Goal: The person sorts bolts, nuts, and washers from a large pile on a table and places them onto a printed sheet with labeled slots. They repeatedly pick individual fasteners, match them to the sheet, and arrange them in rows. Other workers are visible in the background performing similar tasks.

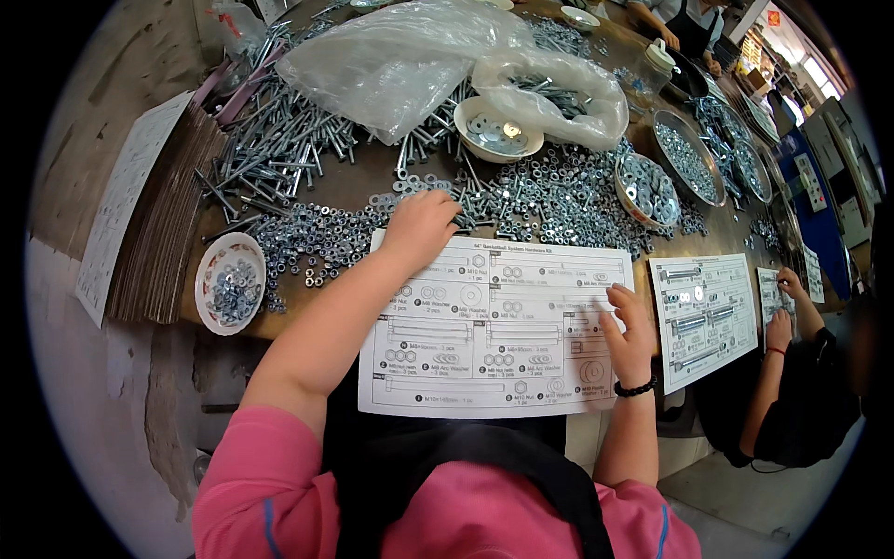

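A white printed hardware sheet (466, 368) with line drawings of bolts, nuts and washers lies in front of me at the table's near edge. Above its top left edge, my left hand (421, 228) reaches into the pile of metal nuts and washers (559, 200). Its fingers are bent and close together; whatever they pinch is hidden. Over the sheet's right edge hovers my right hand (630, 331), thumb and fingers apart, with nothing visible in it. A dark beaded bracelet (635, 388) circles that wrist.
Long bolts (289, 140) are heaped at the far left under a clear plastic bag (400, 70). Bowls of washers (498, 140) and nuts (233, 289) stand around. A stack of cardboard sheets (168, 214) is at left. A co-worker's hands (782, 307) are at right, past another printed sheet (708, 345).
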The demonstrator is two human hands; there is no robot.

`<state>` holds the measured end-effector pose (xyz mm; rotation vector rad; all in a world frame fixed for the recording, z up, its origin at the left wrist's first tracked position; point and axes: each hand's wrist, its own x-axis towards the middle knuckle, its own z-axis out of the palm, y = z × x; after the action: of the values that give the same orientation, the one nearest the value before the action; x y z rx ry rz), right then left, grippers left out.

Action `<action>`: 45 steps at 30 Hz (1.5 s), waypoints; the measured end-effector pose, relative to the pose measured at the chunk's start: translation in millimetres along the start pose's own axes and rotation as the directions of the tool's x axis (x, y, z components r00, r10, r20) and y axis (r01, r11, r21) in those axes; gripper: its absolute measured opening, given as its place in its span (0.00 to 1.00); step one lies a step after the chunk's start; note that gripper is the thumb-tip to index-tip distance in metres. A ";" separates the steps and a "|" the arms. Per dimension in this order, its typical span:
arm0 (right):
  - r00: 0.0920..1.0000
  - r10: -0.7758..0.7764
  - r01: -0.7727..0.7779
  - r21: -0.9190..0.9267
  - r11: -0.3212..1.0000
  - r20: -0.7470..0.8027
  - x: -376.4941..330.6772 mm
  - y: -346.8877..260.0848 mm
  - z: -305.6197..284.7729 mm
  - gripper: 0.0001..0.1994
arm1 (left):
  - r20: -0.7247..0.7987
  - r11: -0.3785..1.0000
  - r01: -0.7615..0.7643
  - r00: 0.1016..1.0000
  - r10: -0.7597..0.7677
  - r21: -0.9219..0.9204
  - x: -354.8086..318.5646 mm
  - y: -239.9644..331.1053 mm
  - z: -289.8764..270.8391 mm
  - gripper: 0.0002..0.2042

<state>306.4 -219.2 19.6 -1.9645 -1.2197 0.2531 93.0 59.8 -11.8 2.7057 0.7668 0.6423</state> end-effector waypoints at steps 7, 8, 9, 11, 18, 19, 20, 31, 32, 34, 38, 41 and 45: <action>0.999 0.033 -0.032 0.085 0.996 -0.012 -6.9 7.8 -0.8 0.15 | -0.056 0.970 -0.081 0.994 0.096 0.227 20.1 0.5 13.8 0.03; 0.999 0.030 -0.028 0.104 0.994 -0.018 -7.0 9.3 -2.3 0.14 | -0.086 0.978 -0.057 0.993 0.076 0.199 21.1 1.9 13.0 0.03; 0.999 0.033 -0.030 0.101 0.994 -0.029 -6.9 8.7 -3.8 0.14 | -0.115 0.985 -0.034 0.992 0.054 0.170 21.7 3.3 11.0 0.03; 0.997 0.052 -0.047 0.090 0.995 -0.057 -9.3 6.5 -6.8 0.13 | -0.147 0.997 0.081 0.986 -0.078 0.013 21.2 17.5 4.0 0.05; 0.991 0.036 -0.030 0.049 0.998 -0.132 -11.4 15.4 -11.2 0.10 | 0.193 0.907 0.126 0.980 -0.051 -0.401 0.9 122.4 15.9 0.06; 0.990 0.030 -0.024 0.045 0.999 -0.140 -10.3 14.3 -11.5 0.10 | 0.172 0.912 0.070 0.985 0.001 -0.405 -1.9 134.6 24.6 0.05; 0.987 0.049 -0.043 0.039 0.998 -0.152 -8.1 12.5 -12.4 0.08 | 0.148 0.913 0.011 0.988 0.054 -0.409 -3.9 145.6 33.6 0.05; 0.992 -0.018 -0.021 -0.301 0.953 -0.126 56.4 71.5 -38.6 0.05 | 0.056 0.950 -0.173 0.979 0.194 -0.259 -9.3 182.1 73.5 0.05; 0.995 -0.005 -0.032 -0.375 0.927 -0.099 63.8 77.0 -36.6 0.05 | 0.052 0.949 -0.174 0.980 0.194 -0.261 -9.8 181.6 74.4 0.06; 0.998 -0.009 -0.019 -0.414 0.910 -0.065 73.8 88.4 -28.2 0.05 | 0.046 0.948 -0.176 0.980 0.194 -0.267 -11.3 180.5 74.6 0.06; 0.998 -0.025 0.002 -0.410 0.912 -0.052 83.3 96.3 -22.3 0.06 | 0.012 0.942 -0.187 0.980 0.198 -0.278 -13.5 179.2 75.2 0.06; 1.000 0.008 -0.018 -0.420 0.908 -0.025 87.6 97.9 -22.9 0.06 | -0.012 0.943 -0.199 0.979 0.203 -0.268 -14.2 178.4 78.3 0.06; 0.998 0.061 -0.051 -0.437 0.898 0.008 93.2 97.4 -27.1 0.06 | 0.008 0.946 -0.190 0.980 0.199 -0.261 -13.0 179.7 79.4 0.07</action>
<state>434.1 -177.9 -10.5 -2.3889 -1.3194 0.0253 199.1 -105.8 -21.6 2.5592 0.3778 0.6846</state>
